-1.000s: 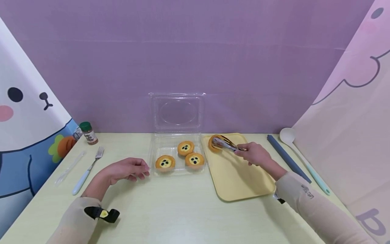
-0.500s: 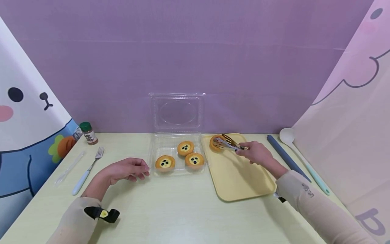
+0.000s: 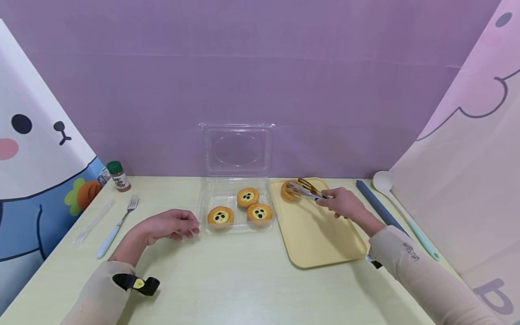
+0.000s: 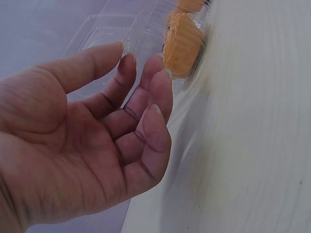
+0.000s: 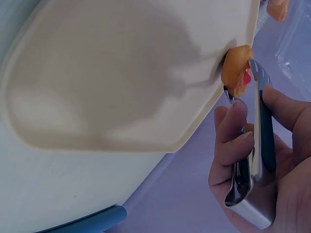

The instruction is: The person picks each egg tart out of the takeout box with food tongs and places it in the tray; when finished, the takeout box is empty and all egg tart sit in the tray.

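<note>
In my right hand (image 3: 345,203) is a pair of metal tongs (image 5: 258,131) with dark grip panels, the fingers and thumb wrapped around its arms. A round golden tart (image 5: 236,69) with a bit of red on it sits between the tong ends, at the far left corner of the yellow tray (image 3: 314,234). My left hand (image 3: 168,225) hovers above the table, its thumb and index fingertip pinching the near left corner of the clear plastic container (image 3: 239,230); its other fingers are loosely bent. Three egg tarts (image 3: 247,197) with dark dots lie in the container, whose lid stands raised.
At the left are a fork (image 3: 118,225), a clear plastic-looking utensil (image 3: 92,224) and a green-capped spice jar (image 3: 118,176). A dark blue stick (image 3: 382,207) and a white spoon with a mint handle (image 3: 406,216) lie right of the tray. A purple backdrop (image 3: 260,90) rises behind.
The tart on the tray has shifted slightly right along with the tongs, and the tong ends appear a little wider apart. My left hand has stayed in place.
</note>
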### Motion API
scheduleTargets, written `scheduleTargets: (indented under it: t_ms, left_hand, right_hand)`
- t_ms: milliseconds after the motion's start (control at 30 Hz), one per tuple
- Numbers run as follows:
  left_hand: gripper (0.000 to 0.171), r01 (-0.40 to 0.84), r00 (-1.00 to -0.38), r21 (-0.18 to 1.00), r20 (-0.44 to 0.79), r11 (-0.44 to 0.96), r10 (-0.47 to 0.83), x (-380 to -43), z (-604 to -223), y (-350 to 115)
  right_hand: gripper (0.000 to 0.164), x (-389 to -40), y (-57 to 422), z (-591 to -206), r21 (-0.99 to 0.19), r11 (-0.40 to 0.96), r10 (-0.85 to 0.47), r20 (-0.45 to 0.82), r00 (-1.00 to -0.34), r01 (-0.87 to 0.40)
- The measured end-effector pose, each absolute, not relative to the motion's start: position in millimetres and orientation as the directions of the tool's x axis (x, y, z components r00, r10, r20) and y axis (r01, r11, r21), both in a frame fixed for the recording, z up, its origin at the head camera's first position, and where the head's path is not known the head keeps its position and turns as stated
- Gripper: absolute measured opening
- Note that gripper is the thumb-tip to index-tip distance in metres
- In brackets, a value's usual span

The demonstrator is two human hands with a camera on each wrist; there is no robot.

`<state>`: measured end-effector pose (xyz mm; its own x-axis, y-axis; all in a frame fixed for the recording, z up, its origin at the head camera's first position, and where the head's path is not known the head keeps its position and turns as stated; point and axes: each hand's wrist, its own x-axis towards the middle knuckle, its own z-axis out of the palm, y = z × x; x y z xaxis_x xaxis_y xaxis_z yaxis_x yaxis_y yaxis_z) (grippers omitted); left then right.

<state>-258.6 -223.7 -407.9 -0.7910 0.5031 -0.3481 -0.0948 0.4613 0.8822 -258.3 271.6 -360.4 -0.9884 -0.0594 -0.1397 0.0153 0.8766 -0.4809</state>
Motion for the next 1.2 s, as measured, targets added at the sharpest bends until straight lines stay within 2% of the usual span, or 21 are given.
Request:
scheduleTargets:
  t_ms: [1200]
  left_hand:
    - [0.027,-0.103,-0.790,0.882,-0.353,0.460,0.501,-259.9,-409.2,-224.3]
  right_hand:
    - [0.063,-257.1,265.3,-359.7,-0.534,0.845,-0.073,-0.178,-0.981,0.035]
